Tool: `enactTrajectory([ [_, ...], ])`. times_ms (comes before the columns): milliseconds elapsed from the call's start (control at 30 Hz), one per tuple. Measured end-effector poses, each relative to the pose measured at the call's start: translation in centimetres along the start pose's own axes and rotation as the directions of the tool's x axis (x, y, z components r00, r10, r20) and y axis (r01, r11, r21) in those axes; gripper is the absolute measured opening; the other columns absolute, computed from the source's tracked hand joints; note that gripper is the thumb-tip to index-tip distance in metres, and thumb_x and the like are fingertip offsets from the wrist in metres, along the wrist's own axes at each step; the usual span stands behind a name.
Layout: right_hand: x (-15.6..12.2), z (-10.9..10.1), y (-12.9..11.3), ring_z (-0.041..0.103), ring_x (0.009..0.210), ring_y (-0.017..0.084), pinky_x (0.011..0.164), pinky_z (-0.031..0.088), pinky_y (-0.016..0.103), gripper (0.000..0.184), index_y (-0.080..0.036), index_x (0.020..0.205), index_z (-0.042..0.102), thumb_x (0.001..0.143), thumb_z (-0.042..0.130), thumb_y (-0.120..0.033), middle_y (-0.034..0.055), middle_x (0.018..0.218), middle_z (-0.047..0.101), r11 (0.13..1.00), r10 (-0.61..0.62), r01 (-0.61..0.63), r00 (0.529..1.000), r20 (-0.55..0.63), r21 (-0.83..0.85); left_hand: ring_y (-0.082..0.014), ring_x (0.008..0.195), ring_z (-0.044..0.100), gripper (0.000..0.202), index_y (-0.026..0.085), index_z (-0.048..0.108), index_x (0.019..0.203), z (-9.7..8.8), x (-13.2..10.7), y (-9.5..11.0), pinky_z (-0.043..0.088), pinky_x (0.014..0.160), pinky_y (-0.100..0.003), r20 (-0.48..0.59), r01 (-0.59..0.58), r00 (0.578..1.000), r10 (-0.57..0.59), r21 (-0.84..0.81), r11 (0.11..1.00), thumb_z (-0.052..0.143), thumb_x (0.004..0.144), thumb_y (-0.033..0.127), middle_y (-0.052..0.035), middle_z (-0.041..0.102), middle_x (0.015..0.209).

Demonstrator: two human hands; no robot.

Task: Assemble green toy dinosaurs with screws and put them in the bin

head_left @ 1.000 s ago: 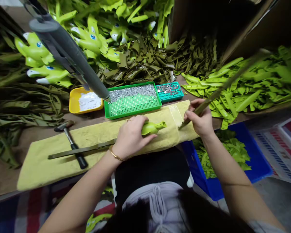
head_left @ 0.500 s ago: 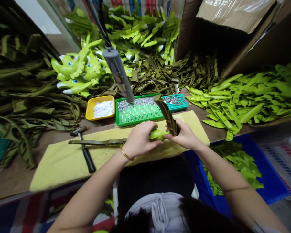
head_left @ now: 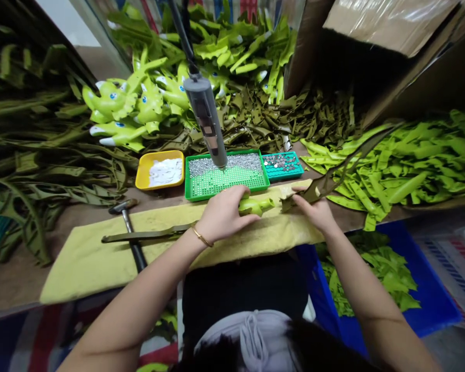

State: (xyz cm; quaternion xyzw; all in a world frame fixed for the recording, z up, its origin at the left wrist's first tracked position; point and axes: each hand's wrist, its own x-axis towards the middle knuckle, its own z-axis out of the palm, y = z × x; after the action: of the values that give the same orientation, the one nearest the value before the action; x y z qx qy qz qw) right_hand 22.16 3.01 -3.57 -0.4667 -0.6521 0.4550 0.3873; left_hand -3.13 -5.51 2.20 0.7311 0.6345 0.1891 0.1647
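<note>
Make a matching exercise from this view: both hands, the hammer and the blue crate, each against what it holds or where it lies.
Things:
1. left hand
2. right hand
3. hammer
4. blue crate

Matches:
A. gripping an olive strip
B. filled with bright green pieces
C. holding a lime green toy part
D. lying across the edge of the yellow cloth

Pairs: 1-C, 2-A, 3-D, 4-B
</note>
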Motion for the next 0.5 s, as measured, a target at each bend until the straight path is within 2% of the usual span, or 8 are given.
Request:
enactTrajectory([
  [33, 0.0, 0.1, -0.1, 0.067, 0.101, 0.022, 0.101, 0.050, 0.047, 0.031, -0.026, 0.100, 0.069, 0.075, 0.073, -0.045, 0.0043, 0.101, 0.073, 0.999, -0.014, 0.012, 0.999, 0.041, 0.046, -0.0282, 0.101, 0.064, 0.049, 0.019, 0.054, 0.106, 0.0, 0.0, 0.0, 0.051, 0.085, -0.041, 0.004, 0.002, 1.000, -0.002, -0.003, 1.000, 0.075, 0.073, 0.050, -0.0100, 0.066, 0.108],
  [100, 0.5, 0.4, -0.6, 0.064, 0.113, 0.022, 0.106, 0.048, 0.047, 0.036, -0.027, 0.109, 0.067, 0.078, 0.071, -0.044, 0.0043, 0.113, 0.072, 0.980, -0.051, 0.011, 0.979, 0.199, 0.198, -0.0283, 0.102, 0.063, 0.051, 0.018, 0.054, 0.107, 0.1, 0.1, 0.0, 0.051, 0.086, -0.040, 0.005, -0.005, 1.000, 0.005, -0.009, 1.000, 0.075, 0.073, 0.050, -0.0101, 0.065, 0.109],
  [167, 1.3, 0.7, -1.1, 0.062, 0.118, 0.023, 0.105, 0.048, 0.046, 0.037, -0.027, 0.111, 0.068, 0.079, 0.071, -0.045, 0.0050, 0.120, 0.070, 0.941, -0.094, -0.044, 0.919, 0.383, 0.336, -0.0276, 0.102, 0.063, 0.052, 0.017, 0.053, 0.106, 0.2, 0.1, 0.0, 0.050, 0.086, -0.039, 0.004, -0.016, 1.000, 0.016, -0.017, 1.000, 0.075, 0.073, 0.050, -0.0094, 0.065, 0.107],
  [233, 2.3, 1.1, -1.2, 0.063, 0.118, 0.023, 0.105, 0.048, 0.045, 0.036, -0.027, 0.108, 0.070, 0.078, 0.072, -0.046, 0.0053, 0.119, 0.071, 0.922, -0.128, -0.082, 0.857, 0.499, 0.378, -0.0265, 0.101, 0.063, 0.052, 0.018, 0.052, 0.105, 0.2, 0.2, 0.0, 0.050, 0.086, -0.038, 0.003, -0.019, 1.000, 0.019, -0.029, 0.999, 0.076, 0.072, 0.050, -0.0086, 0.065, 0.107],
  [367, 3.9, 1.3, -0.6, 0.066, 0.112, 0.024, 0.105, 0.047, 0.046, 0.038, -0.025, 0.110, 0.072, 0.076, 0.074, -0.043, 0.0062, 0.113, 0.073, 0.907, -0.182, -0.097, 0.787, 0.589, 0.409, -0.0249, 0.100, 0.063, 0.052, 0.019, 0.052, 0.104, 0.1, 0.2, 0.0, 0.050, 0.086, -0.037, 0.001, -0.011, 1.000, 0.011, -0.062, 0.998, 0.078, 0.071, 0.049, -0.0071, 0.065, 0.106],
  [433, 4.2, 1.4, -0.3, 0.067, 0.110, 0.025, 0.103, 0.048, 0.046, 0.038, -0.024, 0.108, 0.072, 0.076, 0.074, -0.043, 0.0065, 0.111, 0.074, 0.882, -0.180, -0.139, 0.783, 0.595, 0.450, -0.0241, 0.098, 0.063, 0.053, 0.019, 0.051, 0.104, 0.1, 0.3, 0.0, 0.050, 0.085, -0.036, 0.008, -0.015, 1.000, 0.016, -0.078, 0.997, 0.078, 0.070, 0.049, -0.0067, 0.065, 0.105],
  [500, 4.2, 1.7, 0.0, 0.069, 0.106, 0.024, 0.100, 0.051, 0.045, 0.037, -0.023, 0.105, 0.073, 0.076, 0.074, -0.045, 0.0064, 0.107, 0.075, 0.849, -0.153, -0.191, 0.803, 0.575, 0.493, -0.0235, 0.097, 0.063, 0.053, 0.019, 0.051, 0.104, 0.2, 0.4, -0.1, 0.050, 0.083, -0.035, 0.020, -0.017, 1.000, 0.019, -0.087, 0.996, 0.079, 0.070, 0.050, -0.0059, 0.065, 0.104],
])
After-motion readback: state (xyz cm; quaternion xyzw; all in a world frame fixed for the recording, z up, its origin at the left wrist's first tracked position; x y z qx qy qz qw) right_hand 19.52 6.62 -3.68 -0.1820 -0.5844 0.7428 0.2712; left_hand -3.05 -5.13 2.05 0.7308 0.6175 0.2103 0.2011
